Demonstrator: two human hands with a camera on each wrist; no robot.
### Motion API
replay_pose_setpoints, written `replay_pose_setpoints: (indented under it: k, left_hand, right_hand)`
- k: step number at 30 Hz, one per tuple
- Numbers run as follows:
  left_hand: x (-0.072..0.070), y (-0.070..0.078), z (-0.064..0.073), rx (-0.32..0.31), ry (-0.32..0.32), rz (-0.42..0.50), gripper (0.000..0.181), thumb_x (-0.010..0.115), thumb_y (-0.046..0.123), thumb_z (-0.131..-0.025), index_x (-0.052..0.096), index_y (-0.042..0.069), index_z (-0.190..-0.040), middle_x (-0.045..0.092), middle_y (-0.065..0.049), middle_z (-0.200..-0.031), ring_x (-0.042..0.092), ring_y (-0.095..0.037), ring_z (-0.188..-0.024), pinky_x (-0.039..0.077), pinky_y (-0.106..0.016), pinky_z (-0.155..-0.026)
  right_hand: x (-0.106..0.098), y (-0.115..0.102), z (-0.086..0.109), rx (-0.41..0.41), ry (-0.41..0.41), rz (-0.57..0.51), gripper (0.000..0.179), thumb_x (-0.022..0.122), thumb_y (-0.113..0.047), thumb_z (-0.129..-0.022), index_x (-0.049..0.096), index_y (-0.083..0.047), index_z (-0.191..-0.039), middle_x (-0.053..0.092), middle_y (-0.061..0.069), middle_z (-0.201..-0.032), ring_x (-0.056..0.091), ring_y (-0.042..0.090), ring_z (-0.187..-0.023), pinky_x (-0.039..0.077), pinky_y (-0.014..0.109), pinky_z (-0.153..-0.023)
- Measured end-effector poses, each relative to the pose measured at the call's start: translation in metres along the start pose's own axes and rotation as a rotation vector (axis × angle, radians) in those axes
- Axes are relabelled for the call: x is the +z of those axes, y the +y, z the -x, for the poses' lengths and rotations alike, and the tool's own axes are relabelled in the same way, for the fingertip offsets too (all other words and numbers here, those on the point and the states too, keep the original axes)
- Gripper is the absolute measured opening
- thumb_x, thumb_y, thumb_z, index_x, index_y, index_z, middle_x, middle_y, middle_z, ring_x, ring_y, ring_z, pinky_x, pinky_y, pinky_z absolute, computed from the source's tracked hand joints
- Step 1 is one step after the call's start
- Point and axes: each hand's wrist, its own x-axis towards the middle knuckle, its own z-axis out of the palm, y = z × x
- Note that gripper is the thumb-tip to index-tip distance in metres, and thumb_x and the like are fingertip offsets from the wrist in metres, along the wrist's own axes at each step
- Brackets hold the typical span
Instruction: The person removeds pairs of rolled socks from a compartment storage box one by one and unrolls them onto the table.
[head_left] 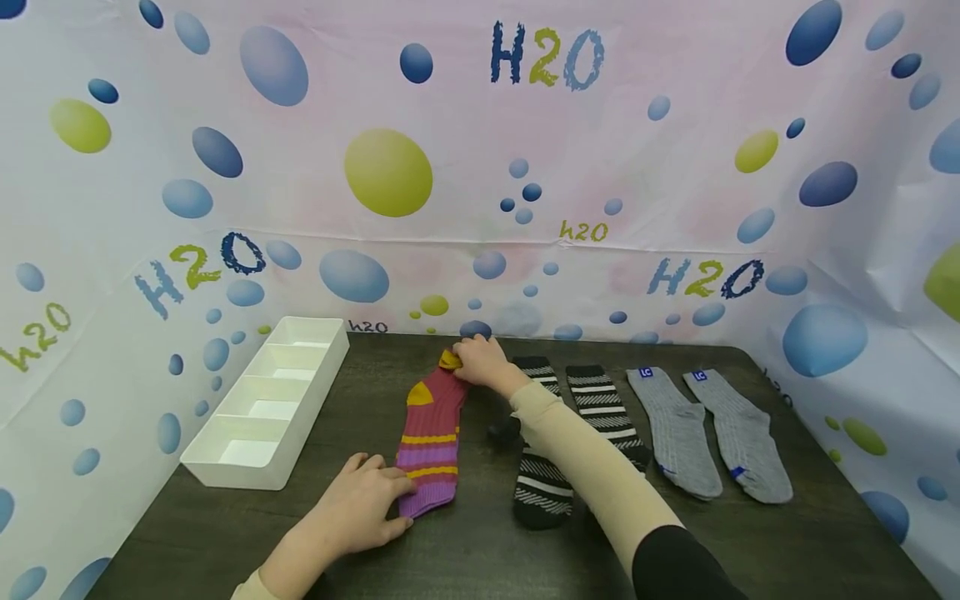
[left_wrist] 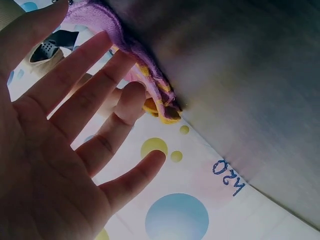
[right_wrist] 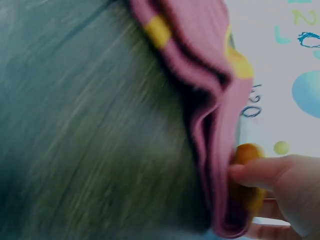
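In the head view, a maroon-and-purple striped sock (head_left: 437, 421) with yellow heel and toe lies lengthwise mid-table; in the right wrist view it looks layered. At its far end my right hand (head_left: 486, 364) pinches the yellow toe (right_wrist: 248, 187), thumb on the near side and fingers partly hidden behind. My left hand (head_left: 360, 504) is at the purple cuff (left_wrist: 95, 17), its spread fingers touching the edge. Beneath my right forearm lies a black-and-white striped sock (head_left: 543, 487), partly covered, with a matching striped sock (head_left: 600, 404) beside it.
A white tray (head_left: 279, 454) with several compartments stands at the left of the dark table (head_left: 360, 367). On the right lie two grey socks, one grey sock (head_left: 678, 433) next to the other grey sock (head_left: 742, 437). A patterned backdrop (head_left: 465, 125) rises behind the table.
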Motion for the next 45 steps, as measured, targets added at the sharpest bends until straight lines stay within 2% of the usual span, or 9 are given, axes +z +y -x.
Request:
replay_pose_setpoints:
  k: [7,14,18,22,27,31,34,39,45]
  left_hand:
    - [0.0,0.0,0.0,0.003,-0.013,0.015,0.034,0.076,0.042,-0.079,0.073,0.021,-0.105,0.073,0.005,-0.107,0.058,-0.019,-0.094,0.043,-0.058,-0.095]
    - [-0.001,0.0,0.001,-0.003,-0.016,0.019,0.034,0.076,0.042,-0.079,0.074,0.02,-0.105,0.073,0.005,-0.107,0.059,-0.02,-0.094,0.043,-0.057,-0.095]
    - [-0.002,0.0,0.001,0.001,-0.004,0.019,0.034,0.076,0.042,-0.079,0.074,0.02,-0.105,0.073,0.005,-0.106,0.059,-0.02,-0.094,0.043,-0.058,-0.094]
    - [-0.003,0.0,0.001,-0.003,-0.01,0.023,0.033,0.076,0.042,-0.079,0.074,0.021,-0.105,0.073,0.005,-0.107,0.06,-0.02,-0.094,0.043,-0.058,-0.094]
    - [-0.003,0.0,0.0,-0.009,-0.02,0.02,0.033,0.076,0.042,-0.079,0.074,0.021,-0.105,0.072,0.005,-0.107,0.059,-0.02,-0.094,0.043,-0.058,-0.095]
    - [-0.003,-0.001,0.0,-0.007,-0.005,0.015,0.032,0.075,0.042,-0.08,0.074,0.021,-0.104,0.072,0.006,-0.105,0.059,-0.019,-0.093,0.044,-0.057,-0.094]
    - [-0.002,0.0,0.0,-0.009,0.016,0.002,0.034,0.075,0.043,-0.08,0.072,0.021,-0.105,0.072,0.005,-0.104,0.06,-0.019,-0.092,0.044,-0.056,-0.093]
    - [-0.002,0.002,0.001,-0.035,0.062,-0.029,0.04,0.072,0.051,-0.08,0.071,0.021,-0.107,0.073,0.003,-0.103,0.061,-0.019,-0.09,0.046,-0.054,-0.09]
    - [0.0,0.013,0.003,-0.042,0.107,-0.097,0.039,0.069,0.052,-0.083,0.072,0.02,-0.106,0.071,0.004,-0.099,0.059,-0.02,-0.093,0.046,-0.051,-0.09]
  right_hand:
    - [0.003,0.012,-0.001,0.09,0.088,0.015,0.026,0.061,-0.033,-0.096,0.068,-0.013,-0.111,0.069,0.007,-0.108,0.06,0.029,-0.101,0.048,0.048,-0.091]
    - [0.0,0.031,-0.005,0.175,0.149,0.009,0.028,0.062,-0.029,-0.095,0.067,-0.011,-0.116,0.069,0.011,-0.112,0.06,0.032,-0.106,0.049,0.051,-0.092]
    - [0.0,0.042,-0.002,0.202,0.163,-0.012,0.023,0.065,-0.026,-0.094,0.068,-0.011,-0.111,0.069,0.01,-0.109,0.06,0.031,-0.105,0.048,0.051,-0.093]
    - [-0.001,0.047,0.004,0.179,0.192,-0.041,0.018,0.066,-0.026,-0.093,0.067,-0.01,-0.102,0.069,0.01,-0.102,0.061,0.031,-0.099,0.05,0.049,-0.087]
    - [-0.005,0.045,0.009,0.045,0.215,-0.052,0.02,0.067,-0.026,-0.092,0.069,-0.012,-0.106,0.069,0.008,-0.107,0.061,0.031,-0.103,0.051,0.05,-0.089]
    - [-0.005,0.042,0.012,-0.083,0.129,-0.052,0.03,0.063,-0.027,-0.095,0.067,-0.015,-0.122,0.063,0.008,-0.129,0.053,0.033,-0.124,0.044,0.055,-0.102]
    - [-0.003,0.041,0.014,-0.123,0.034,-0.033,0.037,0.059,-0.028,-0.098,0.06,-0.02,-0.134,0.056,0.006,-0.142,0.042,0.034,-0.138,0.038,0.057,-0.108]
    - [-0.001,0.039,0.018,-0.114,-0.091,-0.032,0.044,0.052,-0.03,-0.101,0.049,-0.024,-0.145,0.048,0.003,-0.15,0.03,0.035,-0.146,0.031,0.058,-0.113]
    - [-0.001,0.033,0.02,-0.09,-0.135,-0.011,0.045,0.048,-0.031,-0.103,0.043,-0.027,-0.148,0.042,0.004,-0.154,0.028,0.035,-0.147,0.03,0.056,-0.114]
